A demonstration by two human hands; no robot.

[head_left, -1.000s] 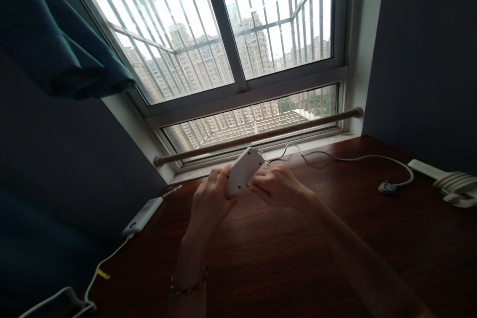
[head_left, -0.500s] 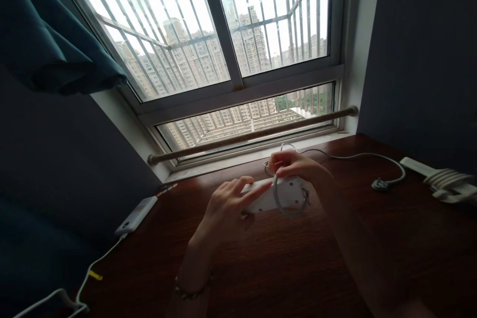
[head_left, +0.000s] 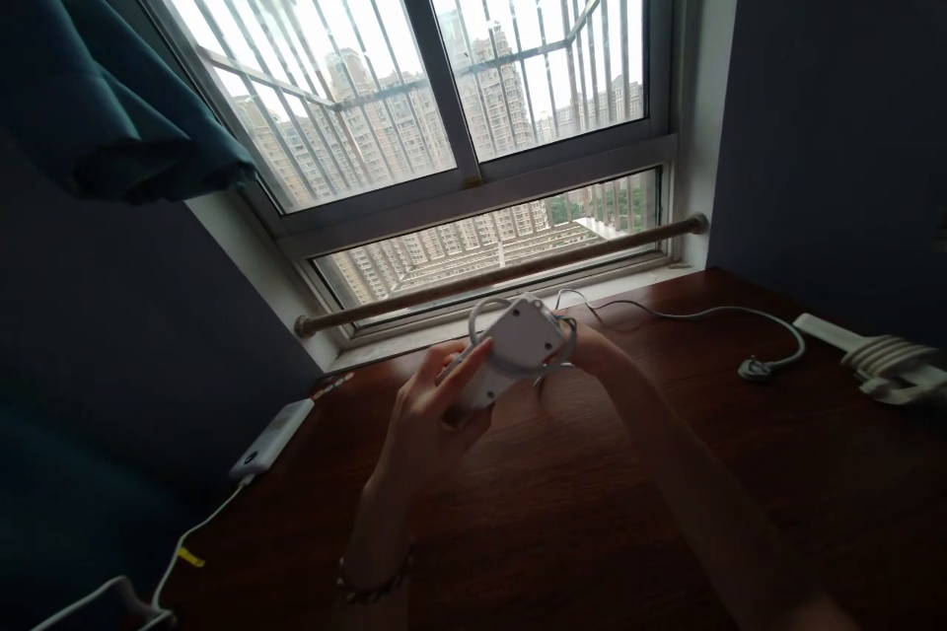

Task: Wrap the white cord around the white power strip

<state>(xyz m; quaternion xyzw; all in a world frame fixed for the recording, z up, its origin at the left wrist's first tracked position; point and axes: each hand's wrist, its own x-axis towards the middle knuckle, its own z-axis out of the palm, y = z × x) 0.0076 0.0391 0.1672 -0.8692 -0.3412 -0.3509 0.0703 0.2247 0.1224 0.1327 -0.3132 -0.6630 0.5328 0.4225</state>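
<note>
With the left hand point(head_left: 433, 404) clamped on the near end of the white power strip point(head_left: 524, 333), in front of the window rail point(head_left: 503, 272), lay the grey cord point(head_left: 473, 321) snug and untwisted, guiding with the right hand point(head_left: 590, 347), too hidden to tell how closed.

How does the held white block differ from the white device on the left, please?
The white block is held in the left hand; the white device lies on the table. A grey cord crosses the block; a white cable leaves the device's near end. Both are white and oblong.
</note>
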